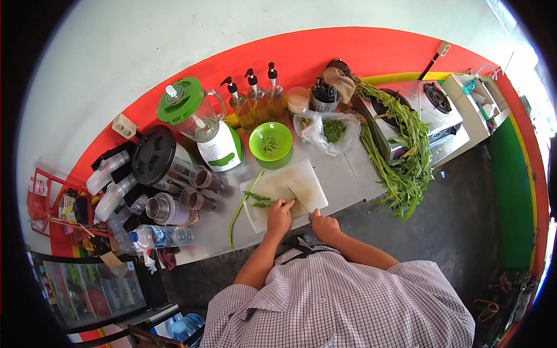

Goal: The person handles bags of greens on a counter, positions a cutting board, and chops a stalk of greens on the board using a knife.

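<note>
A white cutting board (pixel 307 173) lies on the metal table. On it, my left hand (pixel 279 217) has its fingers closed on some leafy greens (pixel 259 199), whose leaves stick out to the left. My right hand (pixel 325 227) grips the handle of a knife (pixel 298 199). Its blade points up and left across the board, just right of my left fingertips. A long green stalk (pixel 237 216) lies along the board's left edge. Behind the board stands a green bowl (pixel 271 156) with small cut green pieces in it.
A plastic bag (pixel 316 138) of chopped greens sits behind the board. A big bundle of leafy stalks (pixel 400 174) hangs over the right table edge by a gas stove (pixel 444 124). A blender (pixel 217 142), pump bottles (pixel 255 104) and a water bottle (pixel 165 236) stand leftward.
</note>
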`<state>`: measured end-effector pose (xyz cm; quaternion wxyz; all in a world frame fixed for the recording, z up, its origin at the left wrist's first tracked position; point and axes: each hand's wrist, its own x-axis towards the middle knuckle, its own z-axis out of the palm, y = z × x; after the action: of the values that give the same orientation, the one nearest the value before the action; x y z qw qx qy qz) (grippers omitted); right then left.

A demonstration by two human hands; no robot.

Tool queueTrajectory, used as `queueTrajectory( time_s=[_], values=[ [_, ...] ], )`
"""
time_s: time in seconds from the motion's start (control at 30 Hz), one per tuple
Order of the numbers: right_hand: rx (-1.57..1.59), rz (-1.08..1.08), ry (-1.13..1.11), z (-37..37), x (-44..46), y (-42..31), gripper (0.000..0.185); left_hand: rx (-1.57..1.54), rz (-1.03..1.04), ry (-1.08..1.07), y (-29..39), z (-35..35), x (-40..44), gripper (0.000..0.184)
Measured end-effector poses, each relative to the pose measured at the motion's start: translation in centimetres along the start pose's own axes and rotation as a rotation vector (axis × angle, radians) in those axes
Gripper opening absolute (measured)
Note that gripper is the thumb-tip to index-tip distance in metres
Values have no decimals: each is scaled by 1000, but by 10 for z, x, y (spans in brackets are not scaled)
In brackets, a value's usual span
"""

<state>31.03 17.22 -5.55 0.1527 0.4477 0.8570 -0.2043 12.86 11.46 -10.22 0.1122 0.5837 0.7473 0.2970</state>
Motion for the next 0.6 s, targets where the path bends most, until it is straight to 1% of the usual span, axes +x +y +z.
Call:
queueTrajectory(
  time_s=[0.1,0.17,0.2,0.23,0.27,0.4,0.47,0.6],
  values=[
    [13,10,13,5,6,3,32,-14,-25,-18,-1,3,0,33],
    [-61,-42,45,0,16,3,24,-4,-40,-36,0,3,2,33],
    [-56,-39,43,-5,16,2,24,-4,-60,-46,1,3,4,33],
    [-57,-45,-23,-11,15,2,26,-3,-79,-57,3,2,5,33],
    [-59,-50,-87,-16,13,1,33,0,-74,-60,4,0,6,33],
    [-46,-52,-30,-5,-3,1,33,-8,-58,-12,5,0,6,31],
    [24,44,-14,2,0,0,33,-10,-51,8,3,0,6,30],
    [-20,-13,-16,-9,13,1,29,-64,-63,0,6,-2,5,30]
  ],
)
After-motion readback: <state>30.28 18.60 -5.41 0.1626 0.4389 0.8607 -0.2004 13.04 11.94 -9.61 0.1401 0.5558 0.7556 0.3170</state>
